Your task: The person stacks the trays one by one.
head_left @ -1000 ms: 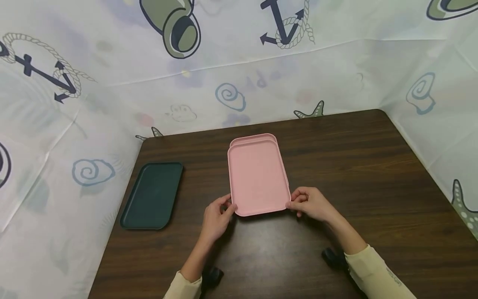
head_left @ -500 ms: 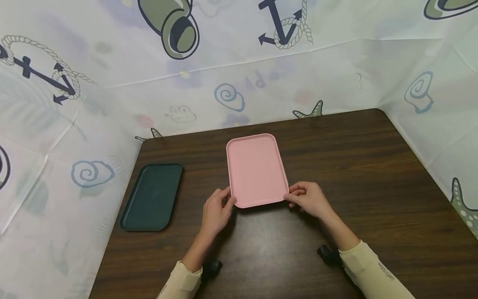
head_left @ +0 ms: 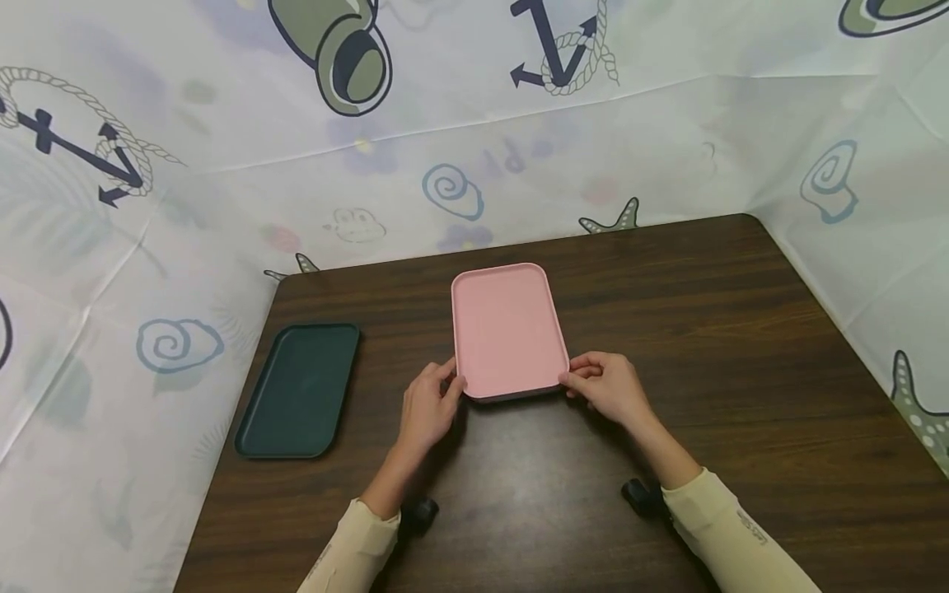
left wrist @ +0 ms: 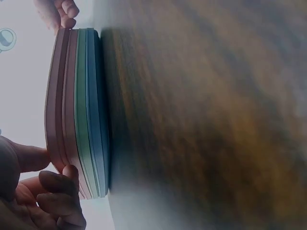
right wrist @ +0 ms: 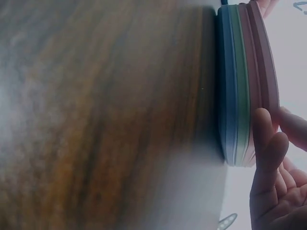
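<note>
A pink rectangular tray point(head_left: 510, 333) tops a stack on the table. In the left wrist view, another pink tray point(left wrist: 70, 105) lies beneath it, then a light green tray point(left wrist: 82, 115) and blue at the bottom point(left wrist: 96, 129). My left hand point(head_left: 427, 405) pinches the top tray's near left corner between thumb and fingers. At the near right corner, my right hand point(head_left: 610, 389) pinches it the same way. In the right wrist view, the right hand's fingers point(right wrist: 268, 148) bend against the pink edges. The top tray's far edge lines up with the stack.
A dark green tray point(head_left: 298, 391) lies alone on the left of the brown wooden table point(head_left: 741, 371). A white patterned cloth point(head_left: 519, 165) hangs along the back and sides. Dark wrist devices point(head_left: 642, 498) sit under the sleeves.
The top pink tray has slid away from me, covering the pink tray whose far edge showed behind it. Both hands moved forward with it, still gripping its near corners.
</note>
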`<action>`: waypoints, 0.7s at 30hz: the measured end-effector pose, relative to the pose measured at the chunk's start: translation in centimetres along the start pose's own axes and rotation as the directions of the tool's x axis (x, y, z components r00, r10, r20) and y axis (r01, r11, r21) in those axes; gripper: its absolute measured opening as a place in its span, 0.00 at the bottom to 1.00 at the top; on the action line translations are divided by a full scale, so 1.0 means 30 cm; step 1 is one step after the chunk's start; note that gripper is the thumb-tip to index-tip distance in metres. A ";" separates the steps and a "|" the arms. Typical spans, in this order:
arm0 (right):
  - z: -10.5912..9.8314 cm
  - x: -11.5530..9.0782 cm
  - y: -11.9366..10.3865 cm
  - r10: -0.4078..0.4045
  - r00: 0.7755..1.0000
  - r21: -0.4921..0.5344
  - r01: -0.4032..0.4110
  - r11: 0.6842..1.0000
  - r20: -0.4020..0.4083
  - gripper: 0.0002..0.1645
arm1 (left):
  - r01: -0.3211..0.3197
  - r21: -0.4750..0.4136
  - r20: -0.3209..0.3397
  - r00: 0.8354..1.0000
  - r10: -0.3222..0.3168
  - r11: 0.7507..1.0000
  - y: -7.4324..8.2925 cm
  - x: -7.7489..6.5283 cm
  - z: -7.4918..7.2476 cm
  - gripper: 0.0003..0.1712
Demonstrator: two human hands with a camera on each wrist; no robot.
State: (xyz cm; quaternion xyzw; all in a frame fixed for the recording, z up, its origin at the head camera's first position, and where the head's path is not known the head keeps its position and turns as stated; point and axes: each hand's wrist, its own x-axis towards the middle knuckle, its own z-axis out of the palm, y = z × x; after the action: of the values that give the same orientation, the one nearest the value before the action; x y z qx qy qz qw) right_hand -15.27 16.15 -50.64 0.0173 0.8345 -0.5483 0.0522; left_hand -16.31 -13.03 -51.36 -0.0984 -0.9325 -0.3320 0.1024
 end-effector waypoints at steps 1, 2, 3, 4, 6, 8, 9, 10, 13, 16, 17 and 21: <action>0.001 0.002 0.001 0.001 1.000 -0.005 -0.001 1.000 -0.005 0.14 | 0.005 0.003 0.008 1.000 -0.005 1.000 -0.001 0.002 0.002 0.21; 0.002 0.005 0.002 0.003 1.000 -0.010 -0.003 1.000 -0.008 0.14 | 0.011 0.004 0.017 1.000 -0.011 1.000 -0.002 0.004 0.004 0.21; 0.002 0.007 0.004 0.002 1.000 -0.017 -0.002 1.000 -0.013 0.14 | 0.018 0.008 0.026 1.000 -0.018 1.000 -0.003 0.006 0.005 0.22; 0.002 0.010 0.005 -0.004 1.000 -0.023 0.003 1.000 -0.017 0.14 | 0.025 0.011 0.033 0.999 -0.026 1.000 -0.003 0.007 0.007 0.22; 0.001 0.014 0.007 -0.008 1.000 -0.034 0.007 0.999 -0.024 0.14 | 0.033 0.018 0.044 0.998 -0.034 0.999 -0.002 0.011 0.008 0.23; 0.000 0.018 0.007 -0.011 1.000 -0.036 0.010 0.999 -0.029 0.15 | 0.041 0.022 0.052 0.998 -0.042 0.999 -0.001 0.013 0.007 0.23; 0.000 0.019 0.007 -0.014 0.999 -0.037 0.013 0.999 -0.030 0.15 | 0.045 0.026 0.056 0.997 -0.046 0.999 0.000 0.013 0.006 0.23; -0.001 0.019 0.007 -0.015 0.999 -0.036 0.014 0.999 -0.030 0.15 | 0.047 0.027 0.061 0.997 -0.049 0.999 0.000 0.013 0.005 0.24; -0.002 0.019 0.008 -0.009 1.000 -0.032 0.008 0.999 -0.028 0.16 | 0.059 0.028 0.079 0.995 -0.061 0.998 0.004 0.009 0.000 0.24; -0.004 0.018 0.006 0.002 1.000 -0.035 -0.002 0.999 -0.026 0.16 | 0.068 0.030 0.095 0.993 -0.071 0.997 0.006 0.005 -0.002 0.25; -0.004 0.019 0.007 0.005 1.000 -0.037 -0.006 0.999 -0.025 0.16 | 0.071 0.029 0.099 0.992 -0.074 0.997 0.007 0.004 -0.002 0.25; -0.005 0.017 0.007 0.009 1.000 -0.047 -0.011 0.999 -0.023 0.17 | 0.076 0.025 0.121 0.990 -0.078 0.997 0.006 -0.004 -0.001 0.26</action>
State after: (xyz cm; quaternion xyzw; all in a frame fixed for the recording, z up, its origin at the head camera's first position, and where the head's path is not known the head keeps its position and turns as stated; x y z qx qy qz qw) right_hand -15.78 16.36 -50.82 0.0264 0.8476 -0.5279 0.0460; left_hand -16.15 -12.94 -51.26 -0.0813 -0.9434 -0.3198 0.0335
